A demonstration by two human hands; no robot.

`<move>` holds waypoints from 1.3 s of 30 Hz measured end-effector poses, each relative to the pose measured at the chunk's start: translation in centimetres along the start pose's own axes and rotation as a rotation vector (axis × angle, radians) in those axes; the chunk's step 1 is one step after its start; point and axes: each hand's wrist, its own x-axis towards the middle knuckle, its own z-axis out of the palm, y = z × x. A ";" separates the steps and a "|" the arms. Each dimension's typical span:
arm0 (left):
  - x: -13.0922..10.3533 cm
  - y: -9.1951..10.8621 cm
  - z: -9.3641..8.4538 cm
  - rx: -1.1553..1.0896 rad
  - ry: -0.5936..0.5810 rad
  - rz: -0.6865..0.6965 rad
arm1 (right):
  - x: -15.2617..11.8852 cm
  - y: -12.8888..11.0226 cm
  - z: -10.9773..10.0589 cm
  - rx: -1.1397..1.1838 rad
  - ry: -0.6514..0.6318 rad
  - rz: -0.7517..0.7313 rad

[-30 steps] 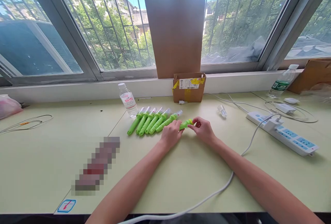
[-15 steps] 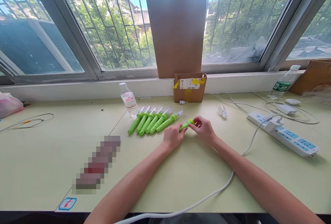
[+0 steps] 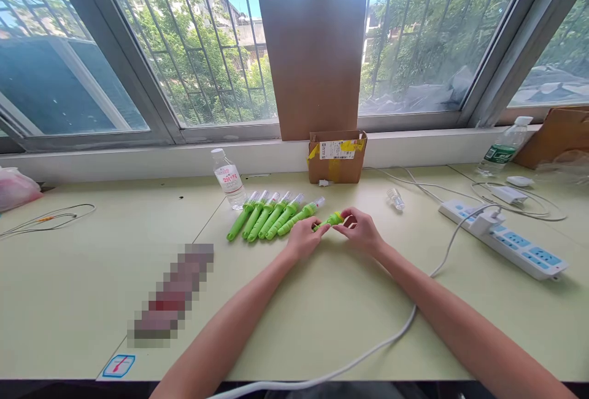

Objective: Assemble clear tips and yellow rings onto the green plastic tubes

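Note:
Over the table my left hand is closed around the lower part of a green plastic stick, whose kind I cannot make out. The thumb and fingers of my right hand grip the yellowish far end of this stick. Left of my hands, several similar green sticks with transparent tips lie side by side, slanting up to the right. A loose clear plastic piece rests on the table to the right of my right hand.
Behind the sticks stand a water bottle and a small cardboard box. A power strip lies at the right. A white cable runs under my right forearm. Another bottle is at the back right.
My left hand has shifted slightly left along the stick, and more of its green body shows between my hands. My right hand has hardly moved.

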 end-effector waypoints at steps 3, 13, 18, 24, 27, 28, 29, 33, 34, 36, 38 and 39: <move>0.2 -0.2 -0.3 -0.106 -0.071 -0.039 | 0.0 0.0 0.1 0.006 0.004 -0.018; 0.1 0.3 -1.2 -0.414 -0.276 -0.222 | -0.2 -0.3 0.3 0.014 0.007 -0.036; 0.1 0.3 -1.3 -0.520 -0.314 -0.312 | -0.2 -0.4 0.3 0.017 0.008 -0.038; 0.0 0.4 -1.8 -0.595 -0.372 -0.323 | -0.3 -0.4 0.3 0.014 0.013 -0.064; -0.1 0.5 -1.7 -0.538 -0.351 -0.297 | -0.4 -0.3 0.4 0.008 0.025 -0.080; -0.1 0.5 -1.7 -0.521 -0.341 -0.291 | -0.4 -0.2 0.4 0.007 0.034 -0.084; -0.1 0.5 -1.6 -0.513 -0.332 -0.287 | -0.4 -0.2 0.5 0.005 0.041 -0.086; -0.2 0.3 -1.3 -0.533 -0.305 -0.288 | -0.5 0.0 0.5 -0.007 0.053 -0.085; -0.2 0.3 -1.2 -0.538 -0.296 -0.288 | -0.4 0.1 0.5 -0.008 0.054 -0.084; -0.2 0.3 -1.1 -0.541 -0.271 -0.283 | -0.4 0.0 0.4 -0.009 0.053 -0.081; -0.2 0.3 -1.0 -0.545 -0.257 -0.271 | -0.4 -0.1 0.4 -0.010 0.052 -0.076; -0.2 0.2 -0.9 -0.549 -0.253 -0.267 | -0.4 -0.1 0.4 -0.010 0.051 -0.073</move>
